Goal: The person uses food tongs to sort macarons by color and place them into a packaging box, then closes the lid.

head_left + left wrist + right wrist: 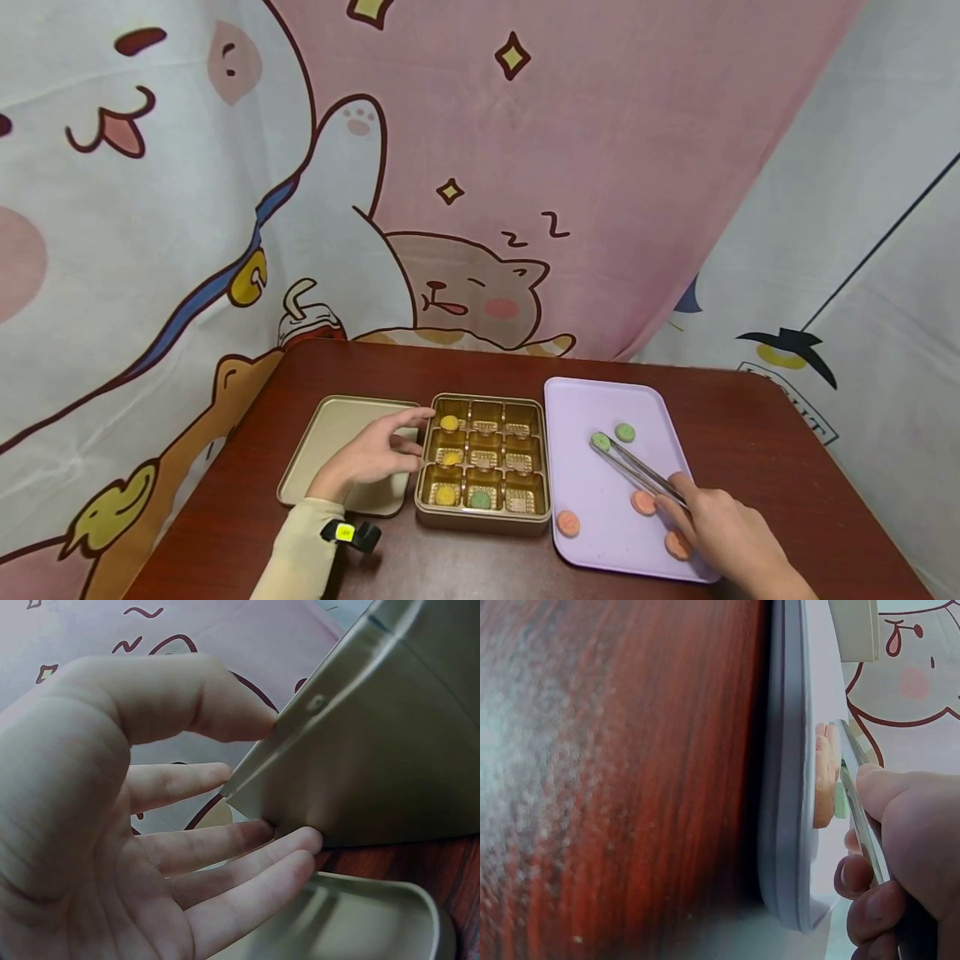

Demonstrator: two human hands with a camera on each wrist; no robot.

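My right hand [723, 525] grips metal tongs [637, 468] over the lilac tray [600, 533]. The tong tips stand around a round green cookie [600, 442]; whether they squeeze it I cannot tell. A second green cookie [626, 432] lies just beyond it. My left hand [373, 451] rests its fingertips and thumb against the left wall of the gold divided box [483, 520], fingers extended, as the left wrist view shows. Three yellow cookies [446, 496] fill the box's left column, and a green cookie [480, 499] sits in the front middle compartment.
A flat gold lid [330, 442] lies left of the box, under my left forearm and hand. Three orange-pink cookies [567, 523] lie on the near half of the tray. The dark red wooden table [397, 558] ends at a printed cloth [600, 167] behind.
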